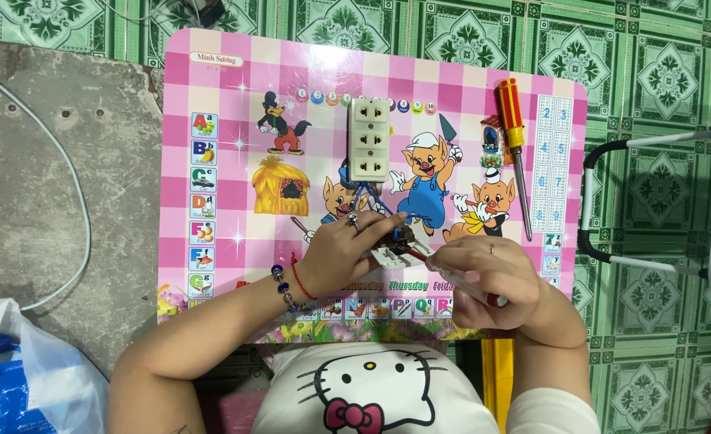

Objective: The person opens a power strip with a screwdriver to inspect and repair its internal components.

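On the pink table [211, 265], just below the white socket strip [370, 138], the left hand [347, 245] pinches a small white socket part [394, 251] with dark insides, while the right hand [488, 277] is closed around a tool [460, 281] whose long axis runs from lower right up-left, its tip pointing into the part. The strip lies with its long axis running away from the person, blue wires [361, 195] trailing from its near end; right of it a red-and-yellow screwdriver [514, 149] lies handle away, tip toward the person, and far left of it, off the table, sits a white plastic bag [34, 378] holding a blue package.
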